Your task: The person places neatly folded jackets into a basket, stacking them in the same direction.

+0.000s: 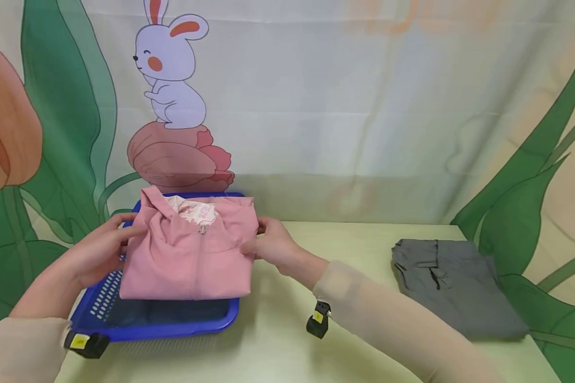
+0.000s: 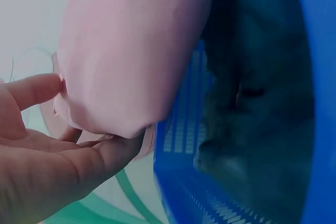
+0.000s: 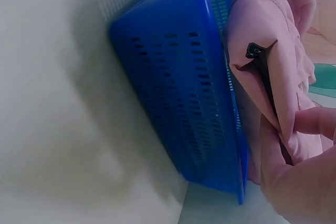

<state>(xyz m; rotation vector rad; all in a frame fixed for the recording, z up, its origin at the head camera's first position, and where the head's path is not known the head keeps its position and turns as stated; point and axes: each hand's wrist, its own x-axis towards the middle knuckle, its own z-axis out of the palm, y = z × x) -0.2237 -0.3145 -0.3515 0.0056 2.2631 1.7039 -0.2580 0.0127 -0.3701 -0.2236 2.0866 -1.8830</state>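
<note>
A folded pink jacket (image 1: 187, 260) with a front zip and a pale patterned lining at the neck is held over a blue plastic basket (image 1: 172, 331). My left hand (image 1: 100, 247) grips its left side, thumb on top and fingers beneath, as the left wrist view shows. On the opposite side my right hand (image 1: 273, 244) pinches the folded edge between thumb and fingers. Inside the basket, below the jacket, lies dark cloth (image 2: 257, 108). In the right wrist view the jacket's folded layers (image 3: 278, 77) overlap the basket's rim.
A folded grey garment (image 1: 455, 290) lies on the pale table (image 1: 287, 340) at the right. Behind the table hangs a curtain (image 1: 316, 106) printed with a rabbit, tulips and leaves. The basket stands at the table's left, with slotted walls.
</note>
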